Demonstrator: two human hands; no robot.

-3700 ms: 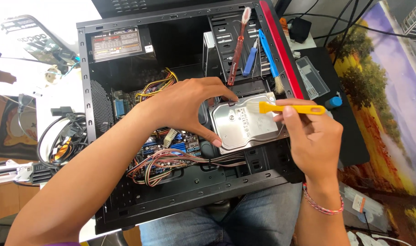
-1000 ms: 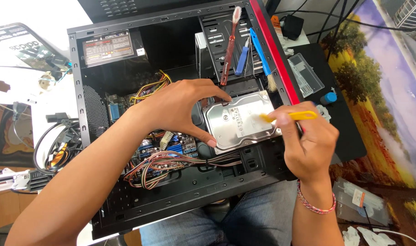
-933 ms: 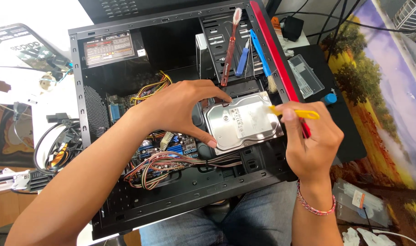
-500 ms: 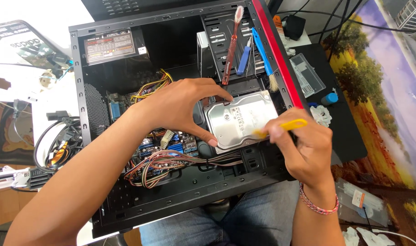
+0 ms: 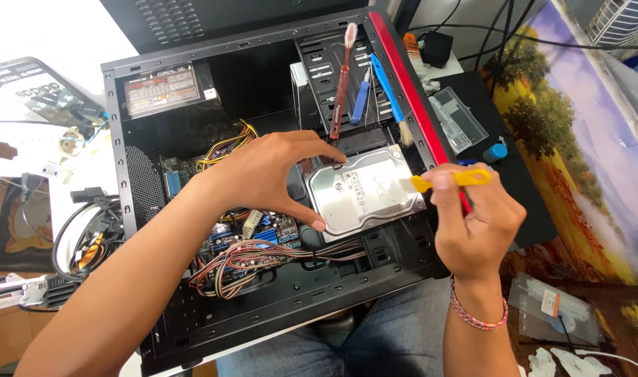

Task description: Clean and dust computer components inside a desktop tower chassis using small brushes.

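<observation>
- Left hand (image 5: 277, 178): arched over the near-left edge of the hard drive (image 5: 364, 192), forefinger on the drive's far corner and thumb on its near corner, so the drive is pinched between them across its left side.
- Right hand (image 5: 476, 223): fingers curled together around a yellow brush (image 5: 450, 179), gripping it by the handle; the brush's pale tip lies against the right edge of the drive.
- Hard drive: silver, lying flat with its metal face up, inside the open computer case (image 5: 277, 307), over the front part near the red front edge (image 5: 409, 98).
- Below the left hand: a circuit board (image 5: 259, 230) and a bundle of coloured wires (image 5: 263, 258) running across the case floor.
- Far left corner of the case: a power unit (image 5: 162, 87) with a label on its face.
- Resting on the drive rack beyond the hard drive: a red-handled toothbrush (image 5: 342, 77), a small blue tool (image 5: 361, 98) and a blue-handled brush (image 5: 390, 98).
- Right of the case: a clear plastic box (image 5: 457, 119) on a dark mat (image 5: 514, 153).
- Near edge: the person's jeans (image 5: 375, 342); a beaded bracelet (image 5: 476, 315) circles the right wrist.
</observation>
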